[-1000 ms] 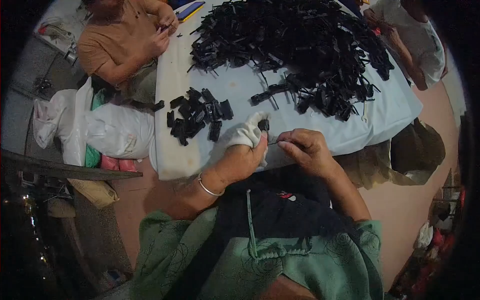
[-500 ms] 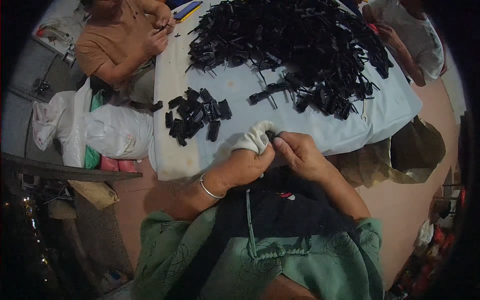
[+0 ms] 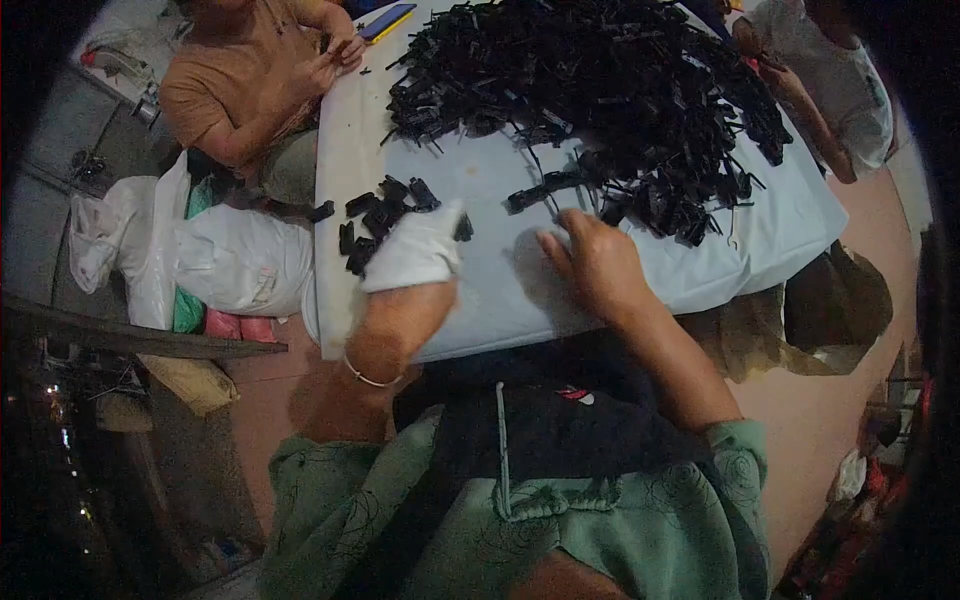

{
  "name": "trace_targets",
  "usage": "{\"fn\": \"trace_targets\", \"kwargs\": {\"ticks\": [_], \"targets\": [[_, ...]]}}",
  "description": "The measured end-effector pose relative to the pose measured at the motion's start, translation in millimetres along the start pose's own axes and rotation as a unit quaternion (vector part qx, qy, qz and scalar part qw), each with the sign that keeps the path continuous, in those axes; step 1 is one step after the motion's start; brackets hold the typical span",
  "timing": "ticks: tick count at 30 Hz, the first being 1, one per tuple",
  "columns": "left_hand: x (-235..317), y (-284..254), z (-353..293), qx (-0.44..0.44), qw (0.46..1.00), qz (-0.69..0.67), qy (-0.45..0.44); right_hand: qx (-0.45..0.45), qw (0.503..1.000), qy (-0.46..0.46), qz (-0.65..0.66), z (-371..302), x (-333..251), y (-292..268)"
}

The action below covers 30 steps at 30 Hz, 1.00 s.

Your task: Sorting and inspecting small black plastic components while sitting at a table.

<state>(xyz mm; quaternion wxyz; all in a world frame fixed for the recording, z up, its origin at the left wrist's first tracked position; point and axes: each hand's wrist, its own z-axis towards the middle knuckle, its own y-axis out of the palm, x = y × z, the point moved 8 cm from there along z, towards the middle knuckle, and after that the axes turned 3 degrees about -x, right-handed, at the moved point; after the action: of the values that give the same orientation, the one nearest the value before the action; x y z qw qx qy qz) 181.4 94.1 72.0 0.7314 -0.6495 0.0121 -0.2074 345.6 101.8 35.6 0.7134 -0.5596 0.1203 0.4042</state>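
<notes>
Head view: the gloved left hand (image 3: 415,250) rests half-open on a small cluster of black plastic pieces (image 3: 385,215), perhaps pinching one. The bare right hand (image 3: 595,262) lies open, empty, by the big heap (image 3: 600,95). The pieces look light, stiff; grip their ends.

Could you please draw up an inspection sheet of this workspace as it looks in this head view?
Surface: table under a pale blue cloth, bare in front of the hands.
Job's things: small cluster of black plastic pieces by the left hand; large heap of black plastic parts farther back.
Clutter: blue flat object at the far edge; white plastic bags on the floor at left.
Grippers: left hand, in a white glove, rests at the small cluster; right hand, bare, lies open on the cloth near the heap.
Cables: nothing seen.
Surroundings: two other people sit at the far corners; pinkish floor.
</notes>
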Motion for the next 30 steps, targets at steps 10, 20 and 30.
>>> {"fn": "trace_targets", "kwargs": {"ticks": [10, 20, 30], "targets": [[57.6, -16.3, 0.9, 0.026, 0.971, -0.091, 0.219, 0.019, 0.999, -0.027, 0.010, -19.4, 12.9, -30.5], [119.8, 36.1, -31.6, -0.230, 0.858, -0.256, 0.381, -0.306, 0.819, 0.159, 0.459, -60.3, 16.1, 5.3], [65.4, 59.2, -9.9, -0.192, 0.692, -0.696, -0.004, -0.039, 0.913, 0.130, 0.385, -54.8, 18.7, -14.8]]}}
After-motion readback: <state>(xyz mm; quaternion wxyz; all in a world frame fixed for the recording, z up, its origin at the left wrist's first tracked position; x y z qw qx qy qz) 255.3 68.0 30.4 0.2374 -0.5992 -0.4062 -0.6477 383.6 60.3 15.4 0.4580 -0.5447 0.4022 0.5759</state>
